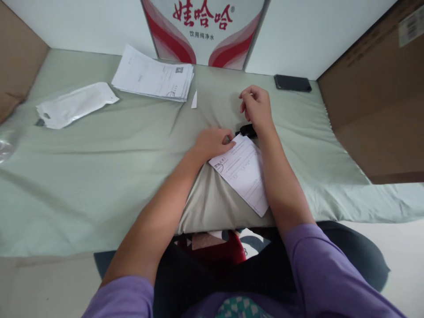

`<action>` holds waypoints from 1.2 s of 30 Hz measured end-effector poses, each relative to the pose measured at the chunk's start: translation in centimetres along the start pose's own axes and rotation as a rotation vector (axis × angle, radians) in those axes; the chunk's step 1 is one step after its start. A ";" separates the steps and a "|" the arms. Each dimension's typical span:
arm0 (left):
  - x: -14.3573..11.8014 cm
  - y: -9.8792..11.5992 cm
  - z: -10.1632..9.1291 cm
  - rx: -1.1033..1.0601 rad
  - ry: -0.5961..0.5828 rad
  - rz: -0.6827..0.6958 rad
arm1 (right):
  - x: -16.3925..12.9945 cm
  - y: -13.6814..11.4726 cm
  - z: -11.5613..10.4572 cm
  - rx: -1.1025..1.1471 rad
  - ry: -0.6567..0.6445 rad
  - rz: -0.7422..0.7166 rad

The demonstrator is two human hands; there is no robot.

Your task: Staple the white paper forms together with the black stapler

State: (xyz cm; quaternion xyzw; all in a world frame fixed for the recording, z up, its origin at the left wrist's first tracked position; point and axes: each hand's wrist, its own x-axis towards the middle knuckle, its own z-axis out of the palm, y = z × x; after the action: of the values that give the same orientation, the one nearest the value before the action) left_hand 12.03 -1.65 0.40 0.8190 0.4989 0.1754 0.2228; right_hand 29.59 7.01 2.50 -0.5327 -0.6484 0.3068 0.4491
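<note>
left hand (212, 143) flat, fingers pressing down, right hand (256, 108) loosely curled
</note>
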 end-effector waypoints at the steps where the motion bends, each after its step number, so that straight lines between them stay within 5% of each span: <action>1: 0.0 0.0 0.0 0.000 0.001 0.000 | 0.0 0.1 0.0 0.002 0.005 0.004; 12: 0.1 0.1 -0.4 -0.064 -0.061 -0.059 | -0.3 -1.5 -0.2 -0.002 0.018 0.003; 20: -0.1 -1.1 -0.8 -0.312 -0.073 0.054 | -0.4 -2.0 -0.6 -0.065 0.000 0.061; 26: -0.7 -2.2 -1.5 -0.472 -0.117 -0.006 | -0.4 -2.2 -0.8 -0.070 -0.107 0.077; 31: -1.3 -3.9 -2.0 -0.572 0.000 -0.097 | -0.6 -2.9 -1.3 -0.046 -0.172 0.082; 36: -0.7 -6.8 -2.4 -0.706 0.276 -0.169 | -0.8 -3.8 -2.7 0.004 -0.359 0.127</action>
State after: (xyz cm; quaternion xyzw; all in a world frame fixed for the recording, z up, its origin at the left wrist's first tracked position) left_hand 5.45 0.89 -1.32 0.6166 0.4990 0.4259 0.4352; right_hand 30.48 5.09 6.67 -0.5085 -0.6826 0.4260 0.3067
